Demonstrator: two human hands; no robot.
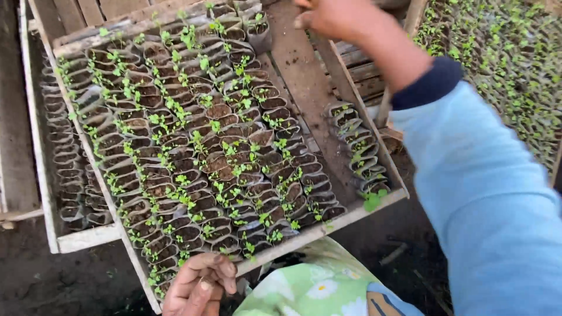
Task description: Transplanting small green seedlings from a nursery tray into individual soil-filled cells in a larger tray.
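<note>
Head view: left hand (199, 285) rests loosely curled on the near rim of the wooden tray (328, 229), holding nothing. Seedling bags (199, 146) fill the tray, rows running away from it. Right hand (328, 17) reaches the far end; grip unclear.

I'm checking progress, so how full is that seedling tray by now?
Done: most of the wooden tray is packed with seedling pots. In hand: the right hand reaches over the far end; the left hand rests at the near edge. Left: a bare strip beside a short pot row.
</note>
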